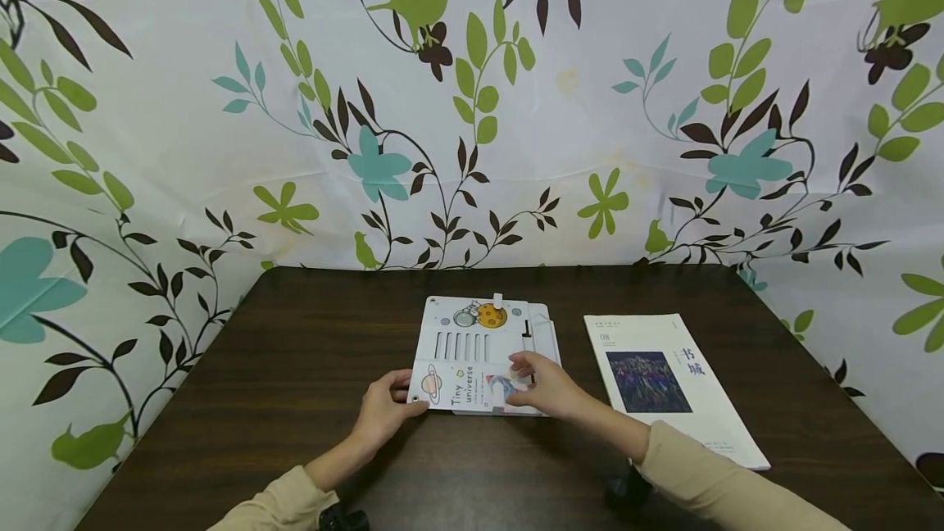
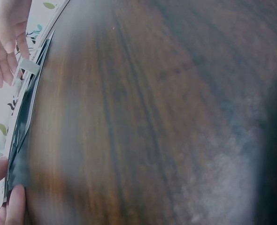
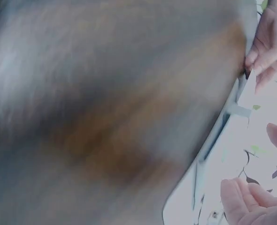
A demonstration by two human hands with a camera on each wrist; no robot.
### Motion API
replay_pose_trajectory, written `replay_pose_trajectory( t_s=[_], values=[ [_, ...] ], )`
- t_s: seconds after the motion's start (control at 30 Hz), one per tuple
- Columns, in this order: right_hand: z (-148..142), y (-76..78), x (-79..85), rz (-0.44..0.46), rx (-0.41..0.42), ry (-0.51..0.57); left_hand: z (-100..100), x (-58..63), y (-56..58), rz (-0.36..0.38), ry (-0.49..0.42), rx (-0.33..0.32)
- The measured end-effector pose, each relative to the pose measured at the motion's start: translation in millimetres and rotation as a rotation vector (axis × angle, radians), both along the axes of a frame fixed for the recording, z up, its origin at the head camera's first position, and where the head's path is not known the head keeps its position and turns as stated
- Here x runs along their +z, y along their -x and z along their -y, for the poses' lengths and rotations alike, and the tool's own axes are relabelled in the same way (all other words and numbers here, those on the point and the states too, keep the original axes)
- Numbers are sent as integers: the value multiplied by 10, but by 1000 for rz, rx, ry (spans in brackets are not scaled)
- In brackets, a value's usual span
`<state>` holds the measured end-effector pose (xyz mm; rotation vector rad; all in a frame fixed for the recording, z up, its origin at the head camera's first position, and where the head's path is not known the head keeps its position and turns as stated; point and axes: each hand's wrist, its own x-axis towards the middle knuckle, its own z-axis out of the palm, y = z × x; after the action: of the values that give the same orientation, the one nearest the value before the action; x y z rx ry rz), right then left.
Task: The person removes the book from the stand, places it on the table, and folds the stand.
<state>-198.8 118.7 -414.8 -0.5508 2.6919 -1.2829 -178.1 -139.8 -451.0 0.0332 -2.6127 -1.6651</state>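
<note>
A flat white notebook-like case [image 1: 460,347] printed with "Tiny universe", a planet and an astronaut lies on the dark wooden table. My left hand [image 1: 383,408] pinches its lower left corner, thumb above and fingers beneath. Over the lower right part hovers my right hand [image 1: 544,383], its thumb and bent fingers spread apart. The right wrist view shows nothing between those fingers [image 3: 237,199]. A light tab [image 2: 29,66] wraps the near edge of the case, just below the right fingers in the left wrist view. Under the cover, a dark layer shows slightly parted.
To the right lies a white book [image 1: 719,400] with a dark picture on its cover, partly behind the right forearm. A second small tab [image 1: 498,300] sticks out at the case's far edge. Patterned cloth [image 1: 546,121] hangs behind the table [image 1: 332,334].
</note>
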Motion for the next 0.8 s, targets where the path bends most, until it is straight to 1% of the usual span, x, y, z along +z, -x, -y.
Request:
replay_pose_trajectory(
  t_s=[0.1, 0.23, 0.33, 0.47, 0.7, 0.8],
  values=[
    [-99, 48, 53, -32, -38, -6, 2, 5, 0, 0, 0, -3],
    [-265, 135, 72, -73, -135, -43, 6, 5, -1, 6, 1, -3],
    [-391, 182, 41, -51, -182, -58, 9, 7, -3, 9, 2, 0],
    [-512, 198, -33, 0, -171, -40, 14, 12, -7, 11, 5, 3],
    [-578, 202, -104, -13, -49, -9, 9, 2, -4, 9, 2, 3],
    [-577, 209, -107, -5, -36, -12, 4, -2, -1, 5, 0, 2]
  ],
)
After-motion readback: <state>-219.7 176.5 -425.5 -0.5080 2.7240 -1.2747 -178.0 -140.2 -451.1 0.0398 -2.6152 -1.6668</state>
